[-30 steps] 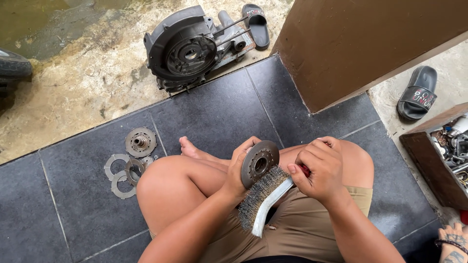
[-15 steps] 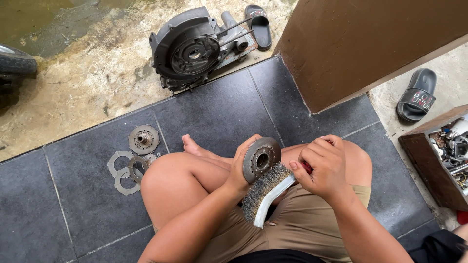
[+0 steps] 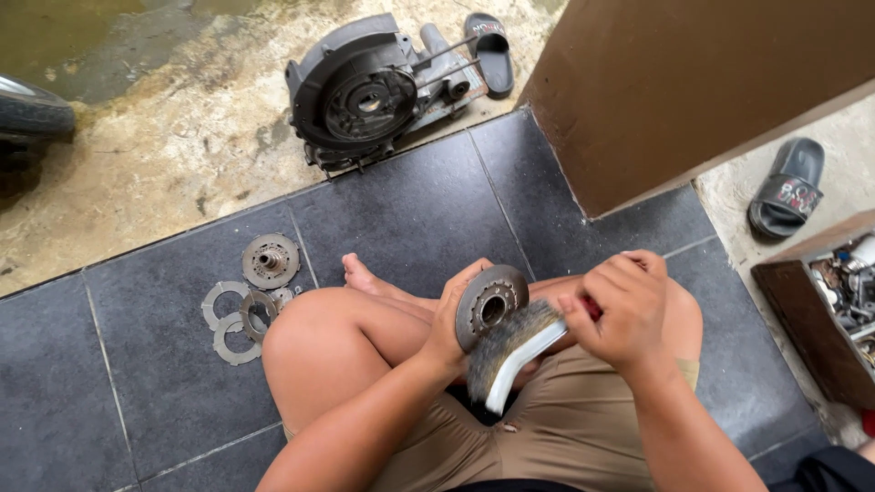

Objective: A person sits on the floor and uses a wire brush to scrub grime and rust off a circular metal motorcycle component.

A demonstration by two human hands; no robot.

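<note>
I sit cross-legged on dark floor tiles. My left hand [image 3: 453, 319] grips a round metal clutch hub [image 3: 489, 303] by its rim, held upright over my lap. My right hand [image 3: 624, 310] is closed around the red handle of a wire brush [image 3: 512, 348], whose bristles press against the lower edge of the hub. The brush's pale back points down toward my shorts.
Several metal plates and rings [image 3: 239, 314] and a toothed hub [image 3: 270, 261] lie on the tiles [image 3: 410, 214] left of my knee. An engine case [image 3: 360, 91] sits on the concrete beyond. A brown pillar [image 3: 674, 82], two sandals [image 3: 786, 193] and a box of parts [image 3: 825, 310] stand to the right.
My right hand has drawn the wire brush up and to the right along the hub's edge. The view has shifted slightly. A tattooed hand seen at the lower right a second ago is gone.
</note>
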